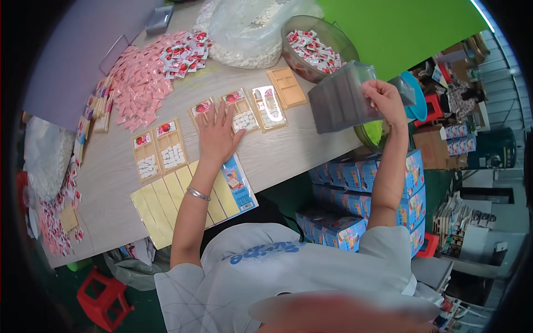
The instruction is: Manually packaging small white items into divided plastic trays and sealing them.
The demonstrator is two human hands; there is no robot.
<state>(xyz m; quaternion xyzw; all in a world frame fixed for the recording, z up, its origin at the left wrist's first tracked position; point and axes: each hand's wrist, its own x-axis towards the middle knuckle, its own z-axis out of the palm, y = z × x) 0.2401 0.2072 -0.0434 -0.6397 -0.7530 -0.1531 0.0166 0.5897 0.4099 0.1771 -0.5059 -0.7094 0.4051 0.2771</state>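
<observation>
My left hand (215, 136) lies with fingers spread over two small tan divided trays. One of them, a tray (245, 119), holds a strawberry-printed sachet and white pellets; the other is mostly hidden beneath the fingers. To their right lies a tray (268, 111) with pellets and a glare across it, and beside that an unfilled tray (286, 89). Two more filled trays (171, 150) sit left of the hand. Between the closed fingers of my right hand (386, 100) is the edge of a grey see-through plastic bin (341, 100), tilted at the table's right edge.
A yellow-striped sheet pack (166, 205) lies at the near edge. Further back are pink sachets (139, 83), strawberry sachets (186, 53), a clear bag of pellets (250, 44) and a round tub (338, 39). Blue printed boxes (363, 194) stack below right; a red stool (102, 299) stands lower left.
</observation>
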